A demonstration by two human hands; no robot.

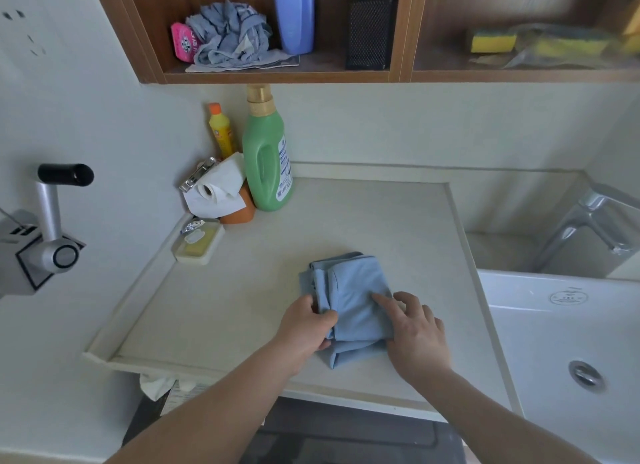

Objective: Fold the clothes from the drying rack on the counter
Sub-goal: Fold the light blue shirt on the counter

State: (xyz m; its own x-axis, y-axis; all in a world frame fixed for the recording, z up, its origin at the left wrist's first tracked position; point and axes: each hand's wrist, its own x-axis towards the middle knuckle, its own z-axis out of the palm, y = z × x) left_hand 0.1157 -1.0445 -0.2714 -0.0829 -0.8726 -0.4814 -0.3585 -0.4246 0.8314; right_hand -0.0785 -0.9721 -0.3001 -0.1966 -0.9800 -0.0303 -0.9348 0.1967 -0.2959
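A: From the head camera, where does the garment lie?

B: The light blue garment, folded into a small bundle, lies on the pale counter, toward its front right part, near the white sink.

A: And the person's hands?

B: The left hand grips the bundle's left edge, thumb on top and fingers curled under the cloth. The right hand rests on the bundle's right side with its fingers extended and loosely spread, the forefinger pressing down on the cloth; it grips nothing.

A: What else stands on the counter?

B: In the far left corner, a green detergent bottle stands upright, with a yellow bottle behind it, a toilet paper roll and a soap dish beside them. A chrome tap reaches over the sink.

A: Above?

B: A wooden shelf holds a crumpled grey-blue cloth, a blue bottle, a black mesh holder and yellow sponges.
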